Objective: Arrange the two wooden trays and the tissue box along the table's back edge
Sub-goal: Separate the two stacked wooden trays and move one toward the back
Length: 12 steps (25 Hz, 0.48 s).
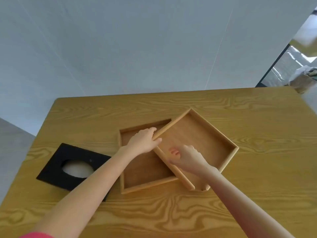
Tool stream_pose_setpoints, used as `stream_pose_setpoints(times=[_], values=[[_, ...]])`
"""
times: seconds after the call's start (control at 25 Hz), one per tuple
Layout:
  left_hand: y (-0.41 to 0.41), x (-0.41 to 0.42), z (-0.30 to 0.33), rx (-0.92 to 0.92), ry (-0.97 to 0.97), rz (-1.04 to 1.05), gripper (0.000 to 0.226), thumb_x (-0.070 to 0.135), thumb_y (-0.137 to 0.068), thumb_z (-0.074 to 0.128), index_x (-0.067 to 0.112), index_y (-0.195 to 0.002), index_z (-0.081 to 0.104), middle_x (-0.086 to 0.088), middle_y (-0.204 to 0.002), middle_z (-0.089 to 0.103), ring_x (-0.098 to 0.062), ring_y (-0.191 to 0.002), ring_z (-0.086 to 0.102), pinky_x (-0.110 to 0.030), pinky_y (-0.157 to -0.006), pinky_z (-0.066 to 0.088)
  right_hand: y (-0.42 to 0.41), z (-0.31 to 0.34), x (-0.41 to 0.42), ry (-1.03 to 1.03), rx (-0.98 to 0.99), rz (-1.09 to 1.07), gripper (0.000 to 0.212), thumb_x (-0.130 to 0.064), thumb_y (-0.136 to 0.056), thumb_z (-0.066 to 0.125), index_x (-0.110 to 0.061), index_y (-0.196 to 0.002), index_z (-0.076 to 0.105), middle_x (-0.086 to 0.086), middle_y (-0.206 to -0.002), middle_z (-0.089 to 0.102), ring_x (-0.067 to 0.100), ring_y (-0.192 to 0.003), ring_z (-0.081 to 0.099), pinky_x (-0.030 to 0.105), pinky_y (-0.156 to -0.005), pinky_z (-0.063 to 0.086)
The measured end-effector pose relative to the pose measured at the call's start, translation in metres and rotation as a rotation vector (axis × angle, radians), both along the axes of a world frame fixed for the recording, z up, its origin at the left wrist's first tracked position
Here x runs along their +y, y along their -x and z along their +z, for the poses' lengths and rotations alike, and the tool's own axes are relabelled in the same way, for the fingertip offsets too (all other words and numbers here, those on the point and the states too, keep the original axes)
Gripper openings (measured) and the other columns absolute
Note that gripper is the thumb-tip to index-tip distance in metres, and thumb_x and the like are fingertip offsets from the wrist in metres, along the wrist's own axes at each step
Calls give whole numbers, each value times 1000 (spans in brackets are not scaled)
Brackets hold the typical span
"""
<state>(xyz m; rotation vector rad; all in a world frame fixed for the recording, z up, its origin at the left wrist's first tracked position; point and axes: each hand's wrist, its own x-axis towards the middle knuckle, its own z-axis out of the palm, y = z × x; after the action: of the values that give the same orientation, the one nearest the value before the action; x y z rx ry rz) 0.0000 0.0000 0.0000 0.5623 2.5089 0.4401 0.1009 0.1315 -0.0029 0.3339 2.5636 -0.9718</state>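
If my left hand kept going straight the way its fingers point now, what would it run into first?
Nothing new, really: the left hand already grips the near-left rim of the tilted upper wooden tray, which overlaps the lower wooden tray. Going on, it would probably push against that rim.

No legible text (anywhere visible)

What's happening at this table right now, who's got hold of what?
A person is working with two wooden trays on a wooden table. Both hands grip the left rim of the upper tray, which lies skewed, overlapping the lower tray: the left hand pinches the rim further back, the right hand nearer the front. A black tissue box sits to the left, untouched. None of the three is at the table's back edge yet.
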Motion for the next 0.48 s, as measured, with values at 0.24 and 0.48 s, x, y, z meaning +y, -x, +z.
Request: stream_pose_setpoints(times=[0.24, 0.48], values=[[-5, 2, -19, 47, -19, 93, 51, 33, -92, 46, 14, -138, 36, -9, -137, 50, -27, -122, 50, -39, -96, 43, -9, -24, -12, -34, 48, 19, 30, -17, -87, 50, -22, -116, 54, 1, -111, 60, 23, -99, 57, 38, -80, 52], [-15, -5, -21, 20, -125, 233, 46, 30, -88, 54, 13, -130, 46, -7, -126, 59, -24, -111, 57, -34, -87, 46, -19, -26, -10, -90, 180, 115, 31, -13, -91, 46, -21, -120, 56, 3, -106, 62, 27, -93, 59, 38, -74, 50]])
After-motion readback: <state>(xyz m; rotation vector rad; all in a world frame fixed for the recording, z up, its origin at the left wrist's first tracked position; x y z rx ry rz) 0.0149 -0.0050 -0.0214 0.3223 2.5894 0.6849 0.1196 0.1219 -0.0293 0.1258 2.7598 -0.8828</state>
